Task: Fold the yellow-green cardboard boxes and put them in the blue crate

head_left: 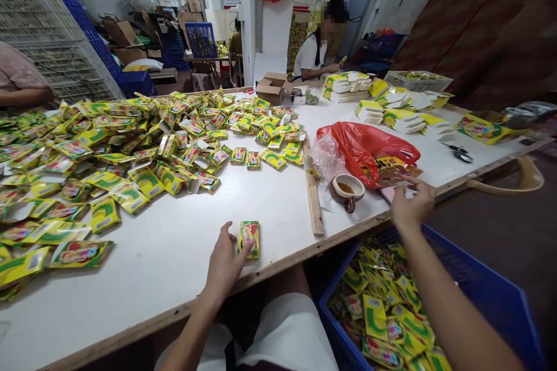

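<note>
Near the front edge of the white table, my left hand has its thumb on a small yellow-green printed box lying flat; its other fingers are beside the box. My right hand is out to the right with its fingers pinched, over pale sheets beside a red plastic bag. Something small and whitish shows at those fingertips, too small to name. Between the hands stands a brown cup with amber liquid in it.
A large heap of small boxes covers the left and back. A wooden strip crosses the table. Below right is a blue crate of boxes. Scissors and cartons lie farther back. Another person sits beyond.
</note>
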### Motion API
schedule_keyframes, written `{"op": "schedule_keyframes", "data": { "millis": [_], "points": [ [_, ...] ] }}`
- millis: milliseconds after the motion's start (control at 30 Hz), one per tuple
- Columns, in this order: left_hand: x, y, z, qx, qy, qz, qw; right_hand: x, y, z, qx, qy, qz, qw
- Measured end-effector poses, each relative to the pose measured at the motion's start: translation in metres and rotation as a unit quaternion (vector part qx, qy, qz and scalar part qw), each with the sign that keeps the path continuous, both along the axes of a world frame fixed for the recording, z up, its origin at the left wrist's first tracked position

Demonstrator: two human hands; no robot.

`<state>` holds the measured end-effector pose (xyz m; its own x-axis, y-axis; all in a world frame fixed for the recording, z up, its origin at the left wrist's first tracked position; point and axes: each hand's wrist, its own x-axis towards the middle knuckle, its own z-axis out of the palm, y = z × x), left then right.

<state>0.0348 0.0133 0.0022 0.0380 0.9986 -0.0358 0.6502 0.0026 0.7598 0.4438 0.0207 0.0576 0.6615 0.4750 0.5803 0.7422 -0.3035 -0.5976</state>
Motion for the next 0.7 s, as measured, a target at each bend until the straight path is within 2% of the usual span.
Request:
{"op": "schedule_keyframes", "data": {
  "millis": [67, 133, 200, 267, 333, 400, 433, 467, 533, 600, 667, 700],
  "points": [
    [0.011, 0.001, -0.003, 0.032, 0.022, -0.018, 0.999, -0.062, -0.009, -0.014, 0.003, 0.021, 0.073, 0.997],
    [0.019, -0.001, -0.008, 0.05, 0.013, -0.036, 0.998, -0.131, -0.017, -0.034, -0.046, 0.054, 0.233, 0.97],
    [0.023, -0.006, -0.011, 0.052, -0.02, -0.058, 0.997, -0.191, -0.02, -0.052, -0.074, 0.068, 0.313, 0.944],
    [0.024, -0.013, -0.01, 0.048, -0.064, -0.085, 0.993, -0.233, -0.02, -0.062, -0.111, 0.103, 0.348, 0.925],
    [0.023, -0.019, -0.006, 0.039, -0.118, -0.106, 0.987, -0.25, -0.017, -0.061, -0.136, 0.186, 0.374, 0.898],
    [0.017, -0.017, 0.002, 0.031, -0.169, -0.126, 0.977, -0.242, -0.018, -0.051, -0.127, 0.279, 0.408, 0.86],
    [0.011, -0.011, 0.005, 0.033, -0.183, -0.136, 0.973, -0.228, -0.021, -0.043, -0.113, 0.305, 0.417, 0.849],
    [0.002, -0.001, 0.009, 0.046, -0.182, -0.138, 0.972, -0.208, -0.028, -0.036, -0.102, 0.308, 0.41, 0.852],
    [-0.028, 0.031, 0.017, 0.105, -0.136, -0.105, 0.98, -0.152, -0.049, -0.022, -0.099, 0.252, 0.337, 0.902],
    [-0.074, 0.072, 0.026, 0.19, -0.053, 0.01, 0.98, -0.088, -0.077, -0.014, -0.153, 0.145, 0.22, 0.953],
    [-0.128, 0.111, 0.034, 0.229, 0.051, 0.158, 0.959, -0.034, -0.105, -0.013, -0.192, 0.047, 0.108, 0.974],
    [-0.156, 0.126, 0.039, 0.222, 0.115, 0.229, 0.941, -0.017, -0.117, -0.015, -0.182, 0.041, 0.077, 0.979]
  ]
}}
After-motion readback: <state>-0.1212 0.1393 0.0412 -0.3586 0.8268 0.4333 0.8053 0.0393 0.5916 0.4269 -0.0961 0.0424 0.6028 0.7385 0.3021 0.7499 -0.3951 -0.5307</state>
